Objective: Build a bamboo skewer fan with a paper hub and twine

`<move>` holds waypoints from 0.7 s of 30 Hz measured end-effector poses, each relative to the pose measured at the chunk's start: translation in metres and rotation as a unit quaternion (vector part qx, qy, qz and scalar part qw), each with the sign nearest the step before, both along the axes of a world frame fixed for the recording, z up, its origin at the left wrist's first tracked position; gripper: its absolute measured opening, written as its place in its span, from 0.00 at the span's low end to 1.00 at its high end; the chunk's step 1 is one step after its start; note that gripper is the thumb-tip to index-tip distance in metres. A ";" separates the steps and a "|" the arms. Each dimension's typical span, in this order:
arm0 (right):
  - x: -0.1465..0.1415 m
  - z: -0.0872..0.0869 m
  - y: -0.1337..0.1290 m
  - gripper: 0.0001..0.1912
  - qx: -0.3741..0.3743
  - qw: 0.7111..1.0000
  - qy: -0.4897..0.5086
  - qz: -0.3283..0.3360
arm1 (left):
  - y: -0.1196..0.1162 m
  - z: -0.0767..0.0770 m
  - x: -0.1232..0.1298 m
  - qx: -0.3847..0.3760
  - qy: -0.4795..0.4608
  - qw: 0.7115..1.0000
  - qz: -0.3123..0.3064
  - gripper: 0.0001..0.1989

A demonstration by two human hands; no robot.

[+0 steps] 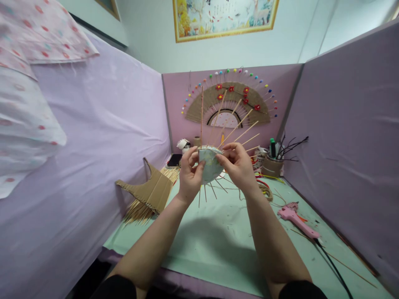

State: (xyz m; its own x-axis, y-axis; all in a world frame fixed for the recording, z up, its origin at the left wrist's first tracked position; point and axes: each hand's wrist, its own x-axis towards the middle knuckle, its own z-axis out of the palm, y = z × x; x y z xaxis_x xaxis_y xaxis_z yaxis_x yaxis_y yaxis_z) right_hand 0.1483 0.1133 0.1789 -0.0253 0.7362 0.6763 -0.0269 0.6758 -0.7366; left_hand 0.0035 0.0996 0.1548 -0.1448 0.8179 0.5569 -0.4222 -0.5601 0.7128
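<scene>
Both hands hold up a pale, half-round piece with a faint pattern, above the green table. Thin wooden sticks fan out from its upper and right edge, and shorter stick ends poke out below. My left hand grips the straight left edge, thumb on the near face. My right hand pinches the upper right edge, where the sticks come out; its fingertips partly hide the join. Behind, on the pink panel, hangs a finished-looking cardboard fan with red flowers and coloured balls on its stick tips.
On the left, a curved cardboard piece leans over a bundle of thin sticks. A pink glue gun with a black cable lies at right. Behind it are coiled cord and a pot holding twigs and markers. Fabric-covered panels enclose the table.
</scene>
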 end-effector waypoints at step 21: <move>0.002 0.002 -0.006 0.09 0.007 0.998 -0.055 -0.029 | 0.015 -0.015 -0.007 0.146 0.185 0.962 0.139 0.18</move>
